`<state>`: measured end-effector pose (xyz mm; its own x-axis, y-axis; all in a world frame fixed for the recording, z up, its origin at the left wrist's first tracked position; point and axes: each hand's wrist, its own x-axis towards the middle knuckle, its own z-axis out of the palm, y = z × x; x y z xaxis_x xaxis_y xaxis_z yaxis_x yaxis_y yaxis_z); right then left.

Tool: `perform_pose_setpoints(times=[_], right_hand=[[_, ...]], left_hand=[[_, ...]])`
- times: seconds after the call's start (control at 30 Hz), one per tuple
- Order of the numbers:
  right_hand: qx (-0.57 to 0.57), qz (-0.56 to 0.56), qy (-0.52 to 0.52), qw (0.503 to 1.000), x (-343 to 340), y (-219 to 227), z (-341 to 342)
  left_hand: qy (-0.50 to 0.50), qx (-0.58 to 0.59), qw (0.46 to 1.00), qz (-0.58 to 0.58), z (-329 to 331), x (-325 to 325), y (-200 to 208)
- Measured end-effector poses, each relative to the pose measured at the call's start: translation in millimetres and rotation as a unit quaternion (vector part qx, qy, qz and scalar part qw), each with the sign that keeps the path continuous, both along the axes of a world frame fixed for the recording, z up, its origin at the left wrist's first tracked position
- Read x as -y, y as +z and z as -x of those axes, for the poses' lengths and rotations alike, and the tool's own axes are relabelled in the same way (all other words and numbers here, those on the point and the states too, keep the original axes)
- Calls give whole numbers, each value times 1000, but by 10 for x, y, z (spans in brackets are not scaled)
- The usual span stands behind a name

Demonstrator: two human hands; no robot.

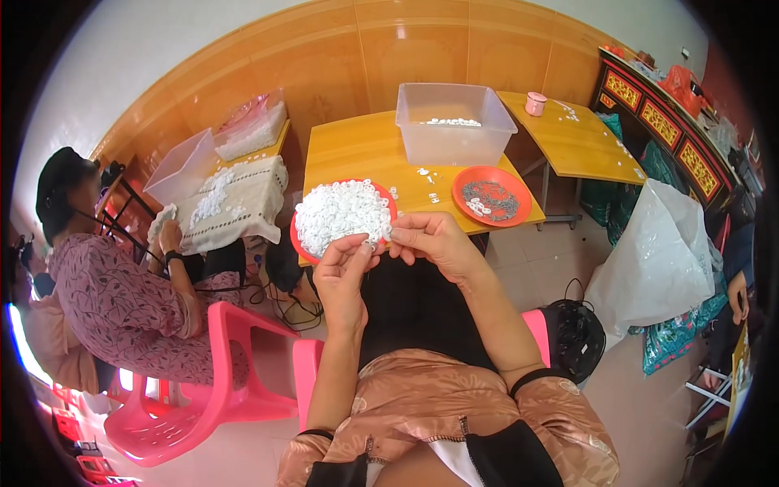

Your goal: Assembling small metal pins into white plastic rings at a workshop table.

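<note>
In front of my lap, both hands meet at the near right edge of a red plate point(296, 242) heaped with small white plastic pieces point(342, 213). My left hand point(341, 274) pinches one small white plastic piece point(373, 242) between thumb and fingertips. Close beside it, the thumb and forefinger of my right hand point(434, 246) are pressed together at that piece; whatever they hold is too small to make out. Farther right lies a second red plate point(494, 176) with small dark grey parts point(497, 200) and a few white pieces.
A clear plastic bin point(450, 144) with white pieces stands on the yellow table point(349, 150). Another table point(584, 150) bears a pink cup point(535, 103). To my left a co-worker point(122, 304) sits by a pink chair point(221, 373). A white sack point(656, 264) stands right.
</note>
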<state>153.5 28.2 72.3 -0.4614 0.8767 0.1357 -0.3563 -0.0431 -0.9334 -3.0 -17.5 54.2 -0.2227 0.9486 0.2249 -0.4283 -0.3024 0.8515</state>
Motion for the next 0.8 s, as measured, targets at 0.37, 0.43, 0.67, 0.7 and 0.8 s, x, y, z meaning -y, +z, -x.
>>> perform_pose_setpoints(times=[0.37, 0.43, 0.67, 0.7, 0.8], right_hand=[[-12, 5, -13, 1000, 47, -105, 29], [-10, -3, -11, 1000, 51, -104, 25], [17, -59, -24, 998, 70, -106, 20], [17, -59, -23, 998, 81, -97, 20], [47, -82, -48, 994, 129, -51, 25]], left_hand=[[1, -22, 1000, -9, -39, 9, 20], [5, -30, 999, -14, -44, 15, 2], [33, -71, 996, -43, -69, 24, -15], [34, -71, 996, -43, -73, 26, -10], [34, -73, 996, -43, -80, 32, 4]])
